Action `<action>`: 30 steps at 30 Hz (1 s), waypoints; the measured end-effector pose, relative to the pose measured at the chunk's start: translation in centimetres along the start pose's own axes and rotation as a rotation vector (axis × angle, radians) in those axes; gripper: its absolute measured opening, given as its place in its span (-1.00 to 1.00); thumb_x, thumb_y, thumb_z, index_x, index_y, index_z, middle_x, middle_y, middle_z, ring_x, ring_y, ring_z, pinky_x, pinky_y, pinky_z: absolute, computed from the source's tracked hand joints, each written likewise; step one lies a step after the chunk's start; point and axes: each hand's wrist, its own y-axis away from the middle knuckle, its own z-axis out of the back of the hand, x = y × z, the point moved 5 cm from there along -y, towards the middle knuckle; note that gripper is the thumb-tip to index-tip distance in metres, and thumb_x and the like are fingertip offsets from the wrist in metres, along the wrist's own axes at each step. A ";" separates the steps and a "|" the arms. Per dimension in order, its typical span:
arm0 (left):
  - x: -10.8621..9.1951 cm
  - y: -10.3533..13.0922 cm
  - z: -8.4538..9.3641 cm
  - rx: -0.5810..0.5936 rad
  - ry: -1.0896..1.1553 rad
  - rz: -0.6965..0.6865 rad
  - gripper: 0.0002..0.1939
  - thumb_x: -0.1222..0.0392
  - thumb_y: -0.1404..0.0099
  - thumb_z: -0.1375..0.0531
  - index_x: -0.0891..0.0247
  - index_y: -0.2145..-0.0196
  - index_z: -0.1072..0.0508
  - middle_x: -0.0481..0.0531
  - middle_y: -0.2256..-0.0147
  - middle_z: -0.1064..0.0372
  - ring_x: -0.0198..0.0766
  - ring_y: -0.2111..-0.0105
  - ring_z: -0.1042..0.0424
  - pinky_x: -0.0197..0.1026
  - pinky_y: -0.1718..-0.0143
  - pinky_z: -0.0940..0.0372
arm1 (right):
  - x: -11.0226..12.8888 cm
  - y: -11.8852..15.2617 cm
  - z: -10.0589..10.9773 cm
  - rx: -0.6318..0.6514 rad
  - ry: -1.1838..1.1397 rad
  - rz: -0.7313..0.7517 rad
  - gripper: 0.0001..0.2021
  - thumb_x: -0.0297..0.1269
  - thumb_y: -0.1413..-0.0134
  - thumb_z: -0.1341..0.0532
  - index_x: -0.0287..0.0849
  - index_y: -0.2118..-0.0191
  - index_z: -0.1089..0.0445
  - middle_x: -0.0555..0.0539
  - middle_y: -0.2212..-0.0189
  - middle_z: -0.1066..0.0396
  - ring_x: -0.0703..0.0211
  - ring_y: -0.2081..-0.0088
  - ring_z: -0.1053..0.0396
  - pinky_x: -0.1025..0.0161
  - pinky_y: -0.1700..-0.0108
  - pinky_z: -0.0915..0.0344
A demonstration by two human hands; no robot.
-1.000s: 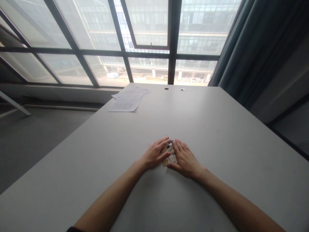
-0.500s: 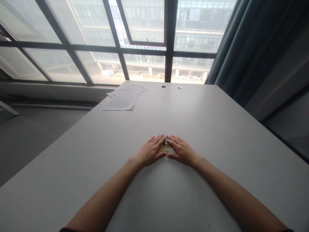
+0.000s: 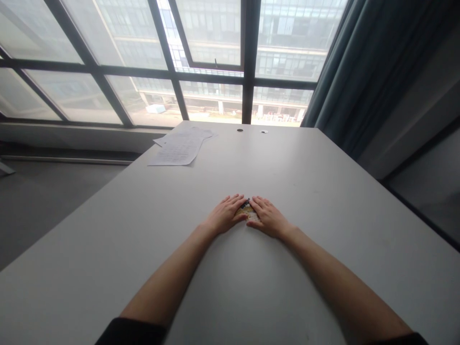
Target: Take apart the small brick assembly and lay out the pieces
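Both my hands lie palm down on the white table, fingers stretched out. Between and partly beneath them is a small flat patterned thing (image 3: 252,216), yellowish and white with a dark part at its far end. Its kind and outline I cannot make out, as the hands cover its sides. My left hand (image 3: 227,213) rests over its left side, with the thumb along the near edge. Over the right side lies my right hand (image 3: 269,217), its thumb pointing toward the left thumb. A narrow gap separates the fingertips of the two hands.
The white table (image 3: 172,201) stretches away to a large window. Printed paper sheets (image 3: 179,149) lie at its far left. Two round holes, one dark (image 3: 240,130) and one whitish (image 3: 263,131), sit near the far edge. A dark curtain (image 3: 345,72) hangs at the right.
Both hands have slid slightly away from me, and the gap between their fingertips is a little wider. Dark sleeve ends show more now. The view has shifted slightly.
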 end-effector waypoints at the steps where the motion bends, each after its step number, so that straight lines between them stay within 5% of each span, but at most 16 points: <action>1: 0.1 0.1 0.2 -0.019 0.010 0.007 -0.41 -0.11 -0.33 -0.07 0.19 -0.22 -0.15 0.13 -0.24 -0.09 -0.12 -0.25 -0.07 -0.01 -0.26 0.03 | -0.2 -0.2 0.1 -0.017 -0.019 -0.002 -0.30 0.08 -0.14 -0.14 -0.30 -0.25 -0.12 -0.34 -0.25 -0.08 -0.16 -0.28 -0.01 -0.09 -0.27 0.03; 7: 0.7 1.8 1.2 -0.061 0.049 0.031 -0.27 -0.13 -0.20 -0.21 0.22 -0.22 -0.15 0.17 -0.23 -0.12 -0.06 -0.20 -0.16 -0.03 -0.21 -0.11 | -1.2 0.9 1.3 -0.165 -0.193 -0.037 -0.32 0.05 -0.16 -0.12 -0.24 -0.29 -0.04 -0.29 -0.25 -0.09 -0.02 -0.27 -0.05 0.00 -0.25 -0.06; 13: 1.2 3.0 1.1 -0.077 0.055 0.045 -0.44 -0.03 -0.31 -0.11 0.24 -0.20 -0.21 0.17 -0.23 -0.12 -0.05 -0.22 -0.13 0.04 -0.24 -0.05 | -0.5 0.8 0.3 0.021 -0.022 0.027 -0.31 0.06 -0.17 -0.10 -0.18 -0.31 0.00 -0.25 -0.31 0.02 -0.09 -0.32 0.08 -0.09 -0.29 0.11; 18: 1.2 2.9 1.3 -0.113 0.081 0.045 -0.54 0.04 -0.33 -0.08 0.21 -0.15 -0.28 0.12 -0.17 -0.23 -0.10 -0.19 -0.20 0.00 -0.23 -0.08 | -0.7 -0.8 0.2 0.019 -0.005 0.045 -0.39 0.00 -0.20 -0.09 -0.17 -0.28 -0.07 -0.23 -0.29 -0.03 -0.07 -0.31 0.05 -0.06 -0.28 0.06; 24: 1.6 3.6 2.1 -0.256 0.099 0.103 -0.50 0.11 -0.27 -0.16 0.23 -0.14 -0.24 0.13 -0.10 -0.29 -0.14 -0.07 -0.33 -0.09 -0.10 -0.27 | -0.9 -0.2 1.4 -0.216 -0.062 -0.029 -0.53 -0.15 -0.21 -0.12 -0.25 -0.17 -0.21 -0.26 -0.18 -0.21 -0.04 -0.20 -0.14 0.01 -0.22 -0.10; 30: 1.4 4.0 2.5 -0.345 0.044 0.092 -0.79 0.15 -0.28 -0.15 0.18 0.13 -0.43 0.06 0.04 -0.39 -0.18 0.04 -0.37 -0.09 -0.04 -0.29 | 0.2 1.7 2.4 -0.325 -0.096 -0.044 -0.68 -0.31 -0.15 -0.16 -0.19 -0.02 -0.34 -0.20 -0.07 -0.32 -0.03 -0.07 -0.24 0.01 -0.12 -0.20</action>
